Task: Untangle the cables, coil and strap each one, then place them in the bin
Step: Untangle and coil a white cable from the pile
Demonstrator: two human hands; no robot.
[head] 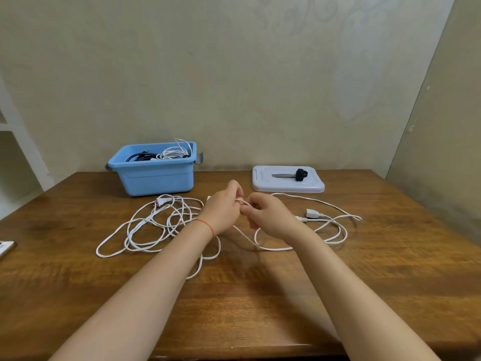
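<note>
White cables point(145, 227) lie tangled in loose loops across the middle of the wooden table point(260, 295). A two-pin plug point(163, 200) shows at the tangle's far left, and a white connector point(311, 213) lies to the right. My left hand point(225, 207) and my right hand point(268, 214) meet above the tangle, and both pinch the same stretch of white cable between them. A blue bin point(156, 175) stands at the back left, holding coiled black and white cables. A black strap point(301, 174) lies on the white lid point(287, 187) at the back right.
A wall closes off the table's far edge and right side. A phone's corner point(6, 247) pokes in at the left edge. White shelving point(15, 142) stands beyond the table on the left.
</note>
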